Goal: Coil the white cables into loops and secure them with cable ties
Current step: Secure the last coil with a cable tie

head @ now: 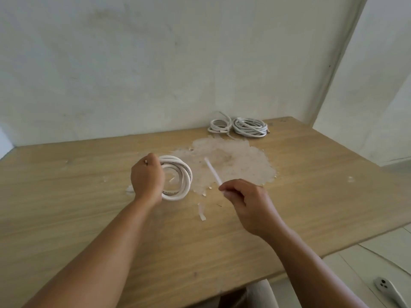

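Observation:
My left hand grips a coiled white cable by its left side, holding the loop over the wooden table. To the right, my right hand pinches the near end of a thin white cable tie, which points up and away to the left over the table. The tie is apart from the coil. Two more white cable coils lie at the table's back edge by the wall, a small coil and a bigger coil next to it.
A large pale patch of worn surface lies in the table's middle, with small white flakes and a strip around it. The wall rises just behind the table. A white plug lies on the floor at the lower right.

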`<action>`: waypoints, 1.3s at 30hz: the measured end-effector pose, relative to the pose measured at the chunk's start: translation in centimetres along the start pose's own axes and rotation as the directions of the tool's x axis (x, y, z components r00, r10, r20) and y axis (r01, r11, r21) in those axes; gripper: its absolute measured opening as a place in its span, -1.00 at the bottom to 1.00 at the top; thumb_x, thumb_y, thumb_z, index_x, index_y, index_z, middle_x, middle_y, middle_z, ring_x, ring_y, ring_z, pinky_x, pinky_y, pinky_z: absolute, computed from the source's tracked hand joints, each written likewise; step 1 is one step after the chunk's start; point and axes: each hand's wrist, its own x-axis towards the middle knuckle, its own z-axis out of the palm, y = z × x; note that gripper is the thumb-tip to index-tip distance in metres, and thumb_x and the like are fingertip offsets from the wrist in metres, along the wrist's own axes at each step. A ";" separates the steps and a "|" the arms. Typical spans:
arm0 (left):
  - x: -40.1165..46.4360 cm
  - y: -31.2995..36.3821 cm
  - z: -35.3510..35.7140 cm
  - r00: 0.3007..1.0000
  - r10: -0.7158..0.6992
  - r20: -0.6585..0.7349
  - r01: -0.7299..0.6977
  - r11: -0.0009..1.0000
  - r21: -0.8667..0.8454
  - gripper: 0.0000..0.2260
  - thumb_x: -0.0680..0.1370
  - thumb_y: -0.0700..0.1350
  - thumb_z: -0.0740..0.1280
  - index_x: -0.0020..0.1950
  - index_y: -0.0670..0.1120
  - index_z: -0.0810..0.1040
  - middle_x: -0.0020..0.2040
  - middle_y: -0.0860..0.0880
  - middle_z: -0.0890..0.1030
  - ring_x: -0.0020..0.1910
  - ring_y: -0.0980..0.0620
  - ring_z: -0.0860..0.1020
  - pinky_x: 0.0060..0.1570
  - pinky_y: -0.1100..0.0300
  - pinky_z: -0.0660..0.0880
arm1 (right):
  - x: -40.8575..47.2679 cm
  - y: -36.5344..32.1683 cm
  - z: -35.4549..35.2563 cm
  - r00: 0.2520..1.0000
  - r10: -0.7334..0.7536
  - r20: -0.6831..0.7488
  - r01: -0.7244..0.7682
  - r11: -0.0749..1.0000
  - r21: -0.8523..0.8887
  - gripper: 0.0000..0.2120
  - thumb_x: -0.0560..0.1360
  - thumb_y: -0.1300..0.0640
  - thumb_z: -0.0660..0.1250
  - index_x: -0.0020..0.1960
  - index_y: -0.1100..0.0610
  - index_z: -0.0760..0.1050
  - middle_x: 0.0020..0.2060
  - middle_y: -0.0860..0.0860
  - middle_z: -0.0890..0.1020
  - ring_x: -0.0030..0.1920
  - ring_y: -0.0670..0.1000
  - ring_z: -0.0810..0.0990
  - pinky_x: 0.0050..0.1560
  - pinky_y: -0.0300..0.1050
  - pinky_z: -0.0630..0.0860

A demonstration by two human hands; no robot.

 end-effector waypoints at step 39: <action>0.5 -0.1 -6.8 0.971 0.035 0.235 0.046 0.942 -0.332 -0.70 0.65 -0.07 0.20 -0.10 -0.05 0.71 -0.40 -0.01 0.52 -0.47 0.05 0.38 -0.46 0.12 0.36 | 6.6 -9.4 9.4 0.995 -0.098 0.034 0.071 0.882 0.465 -0.82 0.61 0.15 0.38 0.01 -0.13 0.67 -0.06 -0.18 0.70 -0.06 -0.16 0.61 -0.08 -0.34 0.46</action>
